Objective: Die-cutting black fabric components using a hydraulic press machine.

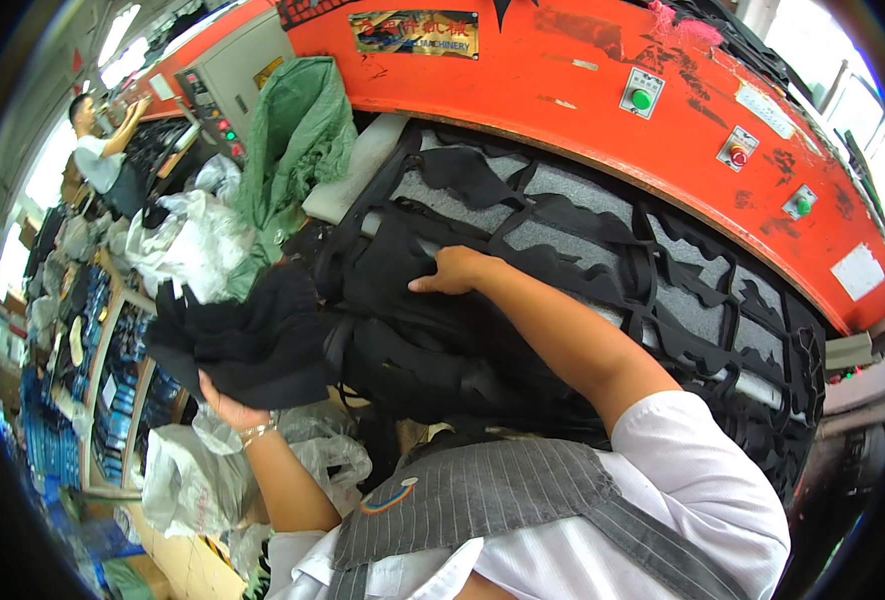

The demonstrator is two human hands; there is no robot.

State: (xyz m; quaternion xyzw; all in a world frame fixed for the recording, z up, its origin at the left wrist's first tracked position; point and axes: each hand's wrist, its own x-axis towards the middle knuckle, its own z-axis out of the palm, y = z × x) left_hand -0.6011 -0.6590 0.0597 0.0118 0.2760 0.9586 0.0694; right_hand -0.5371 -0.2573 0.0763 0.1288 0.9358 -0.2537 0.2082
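Observation:
A thick bundle of black cut fabric pieces [252, 330] rests on my left hand [230, 402], whose fingers are mostly hidden beneath it. My right hand [452, 270] is on the black cut-out sheet material [402, 265] spread over the machine bed. Its thumb and fingers are bent in around a fold of the black fabric, and the fingertips are partly hidden. Wavy black strips of leftover sheet [572, 215] lie across the grey bed surface [562, 190], with grey showing through the cut openings.
Behind the bed stands an orange machine [552, 70] with a green button [641, 99] and a red knob [738, 156]. A green sack [297, 130] and white plastic bags [192, 240] sit to the left. Farther left are shelves [112, 380] and another person [107, 160].

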